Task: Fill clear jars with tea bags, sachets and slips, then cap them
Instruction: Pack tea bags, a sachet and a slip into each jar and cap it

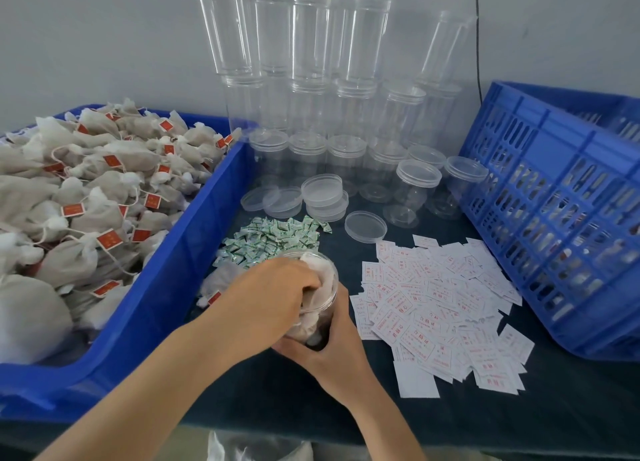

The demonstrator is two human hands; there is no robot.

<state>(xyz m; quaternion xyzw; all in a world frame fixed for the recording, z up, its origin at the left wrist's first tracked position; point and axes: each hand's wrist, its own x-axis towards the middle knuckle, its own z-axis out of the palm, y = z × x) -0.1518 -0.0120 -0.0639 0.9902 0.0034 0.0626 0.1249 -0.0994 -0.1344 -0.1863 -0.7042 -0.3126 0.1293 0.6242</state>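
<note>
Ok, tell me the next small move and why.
Probably draw the left hand out and pick one small green-and-white sachet: white cloth tea bags already reach the rim of the clear plastic jar that the right hand grips.

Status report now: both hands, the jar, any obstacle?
Left hand in jar, on tea bags, grip unclear. Right hand grips jar, uncapped. Nothing blocking; loose lid beyond sachets.

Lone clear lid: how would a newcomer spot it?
Find the blue lattice crate at right, then the heap of white printed paper slips beside it. The clear round plastic lid lies beyond the heap, alone, unlike the stacked lids to its left.
</note>
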